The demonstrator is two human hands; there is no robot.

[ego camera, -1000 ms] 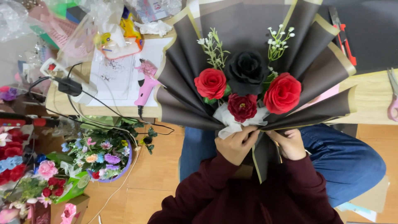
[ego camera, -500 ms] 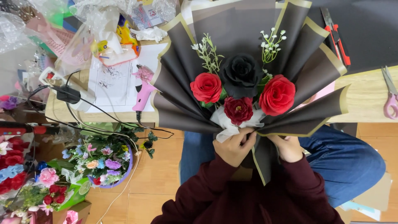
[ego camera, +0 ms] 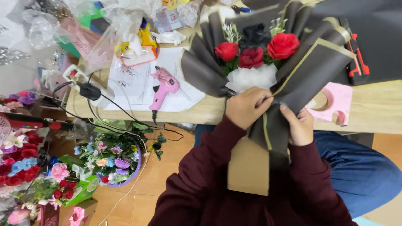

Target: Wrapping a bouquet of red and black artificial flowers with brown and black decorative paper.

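The bouquet is held over the desk's front edge, wrapped in dark paper. The left hand is closed in a firm grip around its neck; the right hand is closed on the stem wrap. A pink glue gun is laid on white sheets near the front edge. A basket of mixed flowers is set on the floor.

Bouquet in dark wrapping paper, red and black roses, held over bench. Left hand and right hand clasp its neck, fingers curled round. Pink glue gun left of bouquet, on white paper.
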